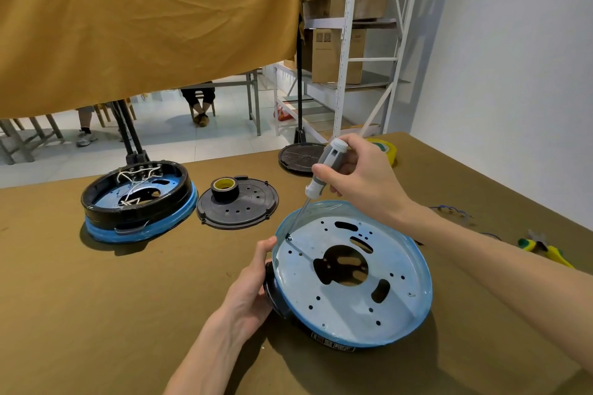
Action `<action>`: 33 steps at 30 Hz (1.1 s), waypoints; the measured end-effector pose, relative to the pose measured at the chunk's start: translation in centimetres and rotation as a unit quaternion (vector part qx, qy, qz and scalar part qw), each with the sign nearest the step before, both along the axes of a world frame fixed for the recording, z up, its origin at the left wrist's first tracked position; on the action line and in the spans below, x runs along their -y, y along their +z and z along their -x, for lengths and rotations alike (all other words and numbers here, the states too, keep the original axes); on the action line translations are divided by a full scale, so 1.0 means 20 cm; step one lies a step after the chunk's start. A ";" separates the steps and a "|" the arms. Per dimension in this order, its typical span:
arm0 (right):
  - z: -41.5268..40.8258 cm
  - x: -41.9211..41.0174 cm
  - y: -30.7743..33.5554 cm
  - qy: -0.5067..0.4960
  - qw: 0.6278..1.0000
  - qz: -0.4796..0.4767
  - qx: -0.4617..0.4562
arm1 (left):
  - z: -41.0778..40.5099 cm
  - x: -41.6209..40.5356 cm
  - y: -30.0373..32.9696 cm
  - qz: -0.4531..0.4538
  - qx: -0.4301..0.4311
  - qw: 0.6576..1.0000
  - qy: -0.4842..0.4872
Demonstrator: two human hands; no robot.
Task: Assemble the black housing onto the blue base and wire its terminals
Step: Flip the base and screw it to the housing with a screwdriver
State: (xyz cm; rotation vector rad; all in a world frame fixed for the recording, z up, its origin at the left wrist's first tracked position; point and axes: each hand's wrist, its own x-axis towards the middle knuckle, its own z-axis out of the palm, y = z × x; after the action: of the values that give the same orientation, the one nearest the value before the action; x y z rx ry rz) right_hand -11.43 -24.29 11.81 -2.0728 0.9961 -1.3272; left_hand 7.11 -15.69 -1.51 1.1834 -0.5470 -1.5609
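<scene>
Head view: right hand [359, 176] gripping screwdriver [324, 170], left hand [253, 285] clasping blue base [414, 266]; label [333, 342] unreadable.

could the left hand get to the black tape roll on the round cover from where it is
Probably yes: the black tape roll sits exposed atop the round cover, bare table between, but the left hand must first release the blue base.

I see pale blue perforated round base [353, 272] on black housing [272, 292]; grey-white handled screwdriver [324, 170]; olive-brown tabletop [128, 298]; mustard cloth [144, 19].
</scene>
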 end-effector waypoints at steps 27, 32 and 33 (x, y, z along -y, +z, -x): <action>-0.05 -0.02 0.10 -0.022 0.990 0.060 -0.128 | 0.00 0.01 -0.02 0.014 0.029 0.999 0.000; -0.13 -0.01 0.19 -0.126 0.934 0.110 -0.316 | 0.01 0.02 -0.02 0.011 0.028 1.000 0.008; -0.16 -0.01 0.21 -0.119 0.930 0.100 -0.334 | 0.01 0.02 -0.03 0.011 0.029 0.999 0.008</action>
State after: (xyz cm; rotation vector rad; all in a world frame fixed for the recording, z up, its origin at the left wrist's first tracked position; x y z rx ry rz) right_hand -8.28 -24.08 16.08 -2.7160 1.4761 -0.8443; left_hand 6.93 -16.04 -2.04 1.2164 -0.5892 -1.5069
